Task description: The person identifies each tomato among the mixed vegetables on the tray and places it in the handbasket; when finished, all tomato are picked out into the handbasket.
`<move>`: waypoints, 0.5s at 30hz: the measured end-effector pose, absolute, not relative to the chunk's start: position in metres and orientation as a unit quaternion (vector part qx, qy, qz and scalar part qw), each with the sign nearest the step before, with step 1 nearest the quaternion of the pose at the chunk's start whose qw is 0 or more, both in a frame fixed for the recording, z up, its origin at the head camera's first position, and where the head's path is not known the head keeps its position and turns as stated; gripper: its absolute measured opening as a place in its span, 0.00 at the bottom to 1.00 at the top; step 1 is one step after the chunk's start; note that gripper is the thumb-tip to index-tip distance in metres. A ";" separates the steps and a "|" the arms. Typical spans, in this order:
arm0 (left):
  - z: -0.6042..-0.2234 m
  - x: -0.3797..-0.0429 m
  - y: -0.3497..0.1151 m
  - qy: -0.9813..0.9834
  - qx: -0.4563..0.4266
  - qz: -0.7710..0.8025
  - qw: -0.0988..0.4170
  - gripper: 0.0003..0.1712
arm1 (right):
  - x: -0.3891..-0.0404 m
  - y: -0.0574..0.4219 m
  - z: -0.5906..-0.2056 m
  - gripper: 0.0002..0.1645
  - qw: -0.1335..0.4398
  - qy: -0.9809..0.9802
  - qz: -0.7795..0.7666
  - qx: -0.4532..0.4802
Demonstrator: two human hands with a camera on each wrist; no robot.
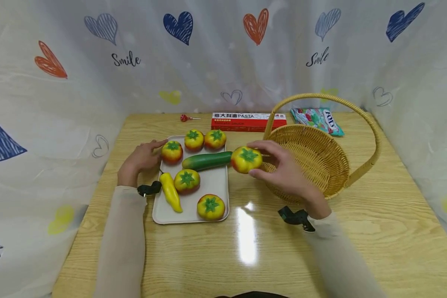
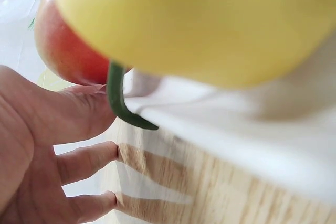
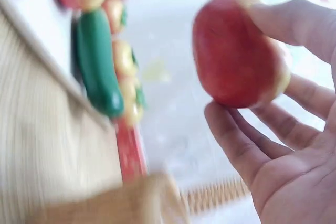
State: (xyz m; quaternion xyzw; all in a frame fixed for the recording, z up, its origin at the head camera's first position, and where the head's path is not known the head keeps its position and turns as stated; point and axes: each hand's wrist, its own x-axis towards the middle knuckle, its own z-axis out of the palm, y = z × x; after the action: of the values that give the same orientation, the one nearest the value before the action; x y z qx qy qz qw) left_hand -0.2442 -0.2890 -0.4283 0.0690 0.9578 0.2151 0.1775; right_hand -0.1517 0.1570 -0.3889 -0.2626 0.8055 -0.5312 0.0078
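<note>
My right hand (image 1: 287, 169) grips a yellow-red tomato (image 1: 246, 160) between thumb and fingers, in front of the wicker basket (image 1: 333, 149). In the right wrist view the red underside of this tomato (image 3: 228, 51) faces the camera. At the white tray's (image 1: 216, 184) left edge is my left hand (image 1: 142, 159), its index finger reaching to another tomato (image 1: 172, 152). The left wrist view shows its other fingers (image 2: 86, 163) extended down to the tabletop. On the tray lie several more tomatoes, a green cucumber (image 1: 205, 161) and a yellow pepper (image 1: 171, 191), whose green stem (image 2: 116, 93) hangs over the edge.
Along the back of the wooden table (image 1: 193, 256) lie a lollipop (image 1: 184, 118), a red pasta box (image 1: 246, 123) and a teal candy bag (image 1: 318, 120). The basket's tall handle (image 1: 372, 128) arches over its opening. A heart-printed curtain (image 1: 208, 62) surrounds the table.
</note>
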 end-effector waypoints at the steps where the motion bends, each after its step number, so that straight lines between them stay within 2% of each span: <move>1: -0.429 -0.244 -0.289 0.958 0.067 0.215 0.178 0.37 | -0.151 0.165 -0.390 0.37 -0.003 0.806 -0.537 -0.249; 8: -0.432 -0.246 -0.289 0.957 0.064 0.218 0.180 0.37 | -0.147 0.209 -0.402 0.37 -0.052 0.826 -0.539 -0.156; 15: -0.431 -0.245 -0.289 0.956 0.062 0.223 0.178 0.38 | -0.149 0.219 -0.410 0.37 -0.031 0.882 -0.459 -0.100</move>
State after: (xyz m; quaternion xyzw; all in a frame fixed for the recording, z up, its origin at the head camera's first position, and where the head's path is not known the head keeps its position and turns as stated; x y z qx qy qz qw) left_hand -0.2449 -0.2890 -0.4312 0.0621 0.9564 0.2231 0.1782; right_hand -0.1494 0.2191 -0.4101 -0.1004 0.8822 -0.4590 -0.0312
